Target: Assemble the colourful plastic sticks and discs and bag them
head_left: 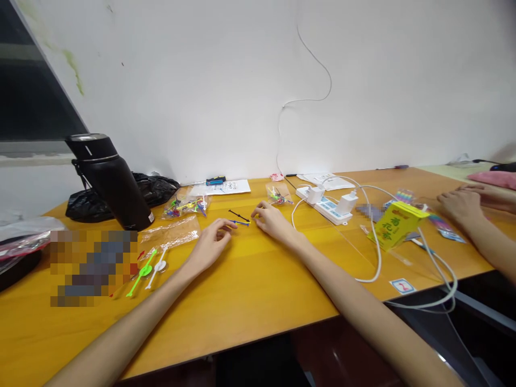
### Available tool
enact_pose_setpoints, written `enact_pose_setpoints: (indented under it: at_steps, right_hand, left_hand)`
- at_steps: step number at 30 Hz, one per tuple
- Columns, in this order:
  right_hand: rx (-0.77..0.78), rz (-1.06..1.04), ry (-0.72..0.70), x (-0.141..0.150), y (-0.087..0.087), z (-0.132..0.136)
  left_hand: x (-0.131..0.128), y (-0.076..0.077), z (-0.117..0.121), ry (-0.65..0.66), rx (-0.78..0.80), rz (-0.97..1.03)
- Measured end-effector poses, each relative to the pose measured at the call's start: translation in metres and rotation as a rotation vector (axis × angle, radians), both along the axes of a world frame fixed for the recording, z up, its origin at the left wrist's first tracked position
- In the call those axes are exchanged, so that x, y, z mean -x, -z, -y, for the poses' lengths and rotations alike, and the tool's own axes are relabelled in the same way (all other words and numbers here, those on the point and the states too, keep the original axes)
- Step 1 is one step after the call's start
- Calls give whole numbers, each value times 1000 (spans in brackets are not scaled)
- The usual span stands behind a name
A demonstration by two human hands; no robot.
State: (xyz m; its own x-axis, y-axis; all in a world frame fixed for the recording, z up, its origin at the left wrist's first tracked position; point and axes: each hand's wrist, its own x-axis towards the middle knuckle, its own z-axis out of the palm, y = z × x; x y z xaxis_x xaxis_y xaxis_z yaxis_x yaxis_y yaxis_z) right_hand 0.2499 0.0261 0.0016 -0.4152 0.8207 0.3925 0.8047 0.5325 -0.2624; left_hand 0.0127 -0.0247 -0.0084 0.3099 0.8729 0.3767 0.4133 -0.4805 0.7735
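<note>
My left hand (213, 243) rests over the table with its fingers curled, and its fingertips meet one end of a blue plastic spinner arrow (241, 222). Facing it, my right hand (273, 221) has loosely bent fingers close to the arrow's other end; no object shows inside it. Just behind the blue piece lies a thin black spinner arrow (238, 215). Left of my left hand are a green spinner arrow (144, 271) and a white spinner arrow (158, 266), each with a round middle. A red arrow (141, 255) lies partly under a blurred patch.
A black bottle (115, 183) stands at left by a black plastic bag (155, 188). Bags of colourful pieces (187, 206) lie behind my hands. At right are a power strip (324, 206), looping white cables (379, 252), a yellow box (397, 226) and another person's hands (461, 204).
</note>
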Motion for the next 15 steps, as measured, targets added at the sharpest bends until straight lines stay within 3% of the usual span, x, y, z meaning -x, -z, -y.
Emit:
enact_pose_setpoints:
  at_steps: [9,15]
  right_hand:
    - [-41,-136,-47,14,-7,9]
    - [-40,-22,7,13,-11,15]
  left_hand:
    - [-1,13,-12,42,290,342]
    - [2,11,-14,18,306,361]
